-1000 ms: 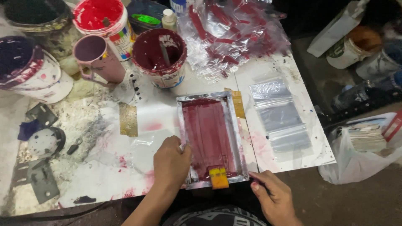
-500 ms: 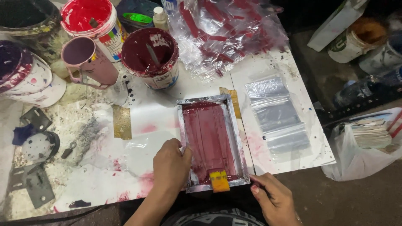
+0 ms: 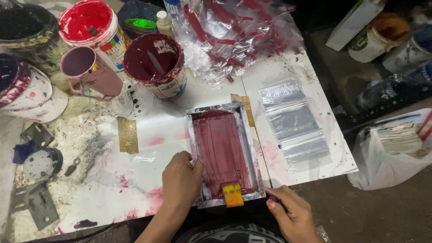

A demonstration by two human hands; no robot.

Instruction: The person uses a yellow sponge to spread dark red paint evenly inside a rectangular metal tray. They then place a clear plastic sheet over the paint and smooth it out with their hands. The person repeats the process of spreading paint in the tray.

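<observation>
Both hands keep their places: left hand (image 3: pixel 181 179) fingers clamped on the printing screen frame (image 3: pixel 223 153) at lower centre; right hand (image 3: pixel 290 213) fingers curled at its lower-right corner; the view has shifted slightly.

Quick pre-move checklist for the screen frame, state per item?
1. Left hand on the frame's left edge: ok.
2. Right hand at the frame's near right corner: ok, though grip is unclear.
3. Squeegee resting at the frame's near end, neither hand on it: ok.
4. Ink across the mesh: ok, dark red throughout.
5. Clear bags lying apart from the frame, on its right: ok.
6. Anything under the frame: cannot tell.
</observation>
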